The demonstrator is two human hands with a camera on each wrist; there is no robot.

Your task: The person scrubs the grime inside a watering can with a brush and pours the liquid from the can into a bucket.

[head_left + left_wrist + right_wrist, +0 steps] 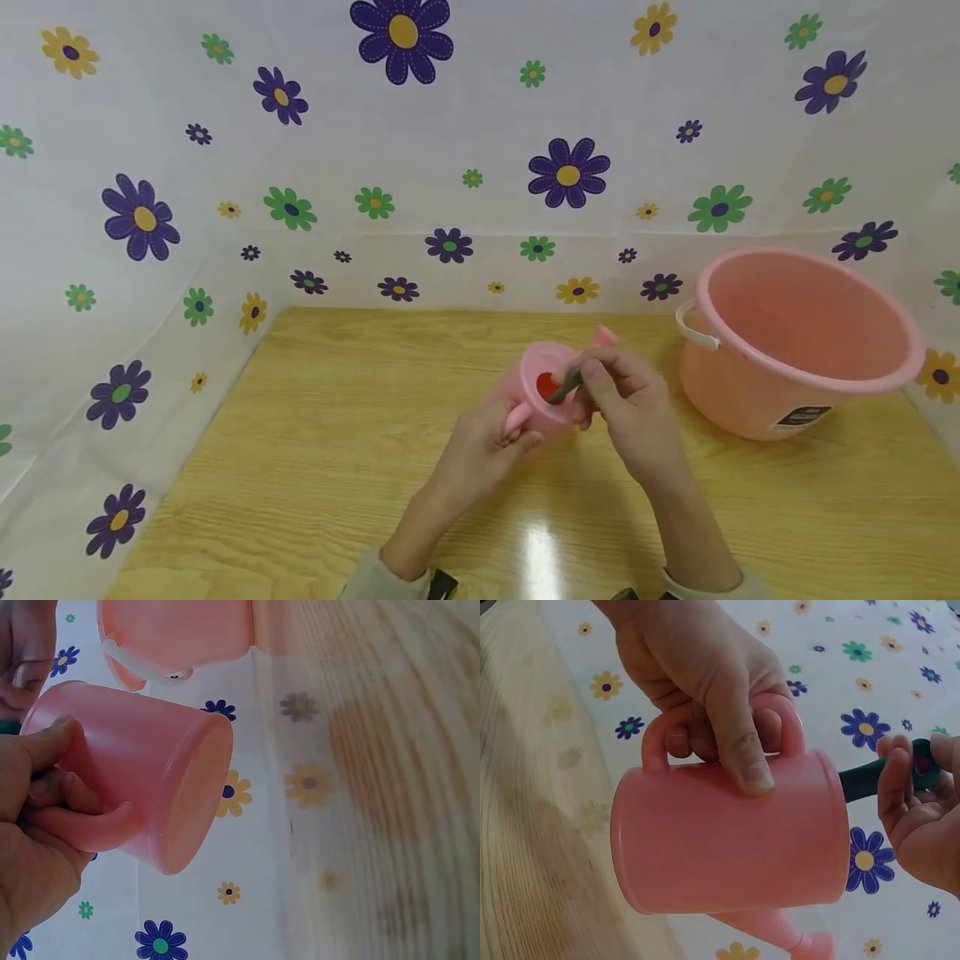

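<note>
Flowered cloth [480, 125] backs the tabletop [337, 433]; above, the curled left grip [483, 442] holds the watering can [727, 840] by its handle [97, 831], the right grip [630, 404] pinches a green tool [861, 780], seemingly inside; snagging the rim [551, 347] could tip it.

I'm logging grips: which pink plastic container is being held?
The small pink plastic watering can: the left hand grips its handle. The large pink plastic bucket stands untouched.
</note>
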